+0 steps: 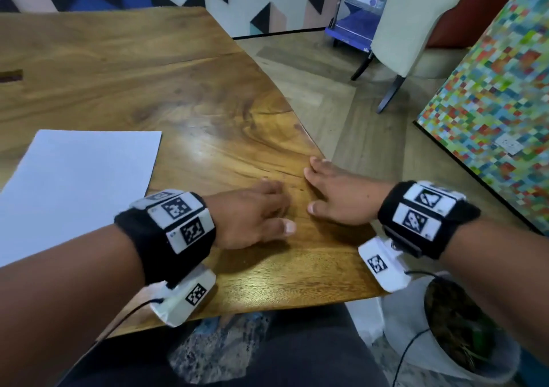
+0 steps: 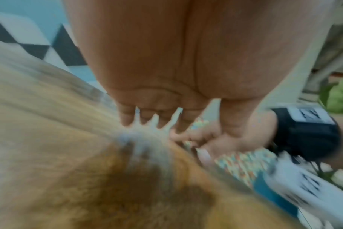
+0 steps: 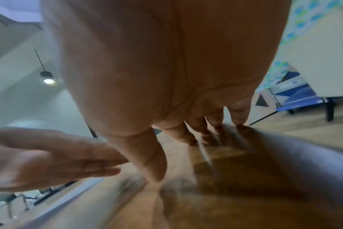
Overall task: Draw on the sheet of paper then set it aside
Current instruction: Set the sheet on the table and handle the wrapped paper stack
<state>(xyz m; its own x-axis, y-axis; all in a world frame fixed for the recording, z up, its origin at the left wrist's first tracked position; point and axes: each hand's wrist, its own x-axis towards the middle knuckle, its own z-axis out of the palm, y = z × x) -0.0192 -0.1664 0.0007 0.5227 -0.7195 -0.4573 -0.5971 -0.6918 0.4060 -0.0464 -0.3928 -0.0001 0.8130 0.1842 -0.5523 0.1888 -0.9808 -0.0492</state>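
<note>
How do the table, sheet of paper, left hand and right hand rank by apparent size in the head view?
1. Table
2. Sheet of paper
3. Left hand and right hand: they look alike, so they tie.

**Open bench ahead, crowding at the right edge**

Bare bench (image 1: 124,68) is seen from 10 to 1 o'clock of the hands, with nothing standing on it. At 9 o'clock the sheet of paper (image 1: 80,178) lies flat. The left hand (image 1: 252,214) and right hand (image 1: 341,196) are laid close together, only a narrow gap being left between. Beyond the bench edge, at 2 o'clock, chair legs (image 1: 389,92) and a mosaic panel (image 1: 493,104) are met; a potted plant (image 1: 457,327) stands at 5 o'clock.
</note>
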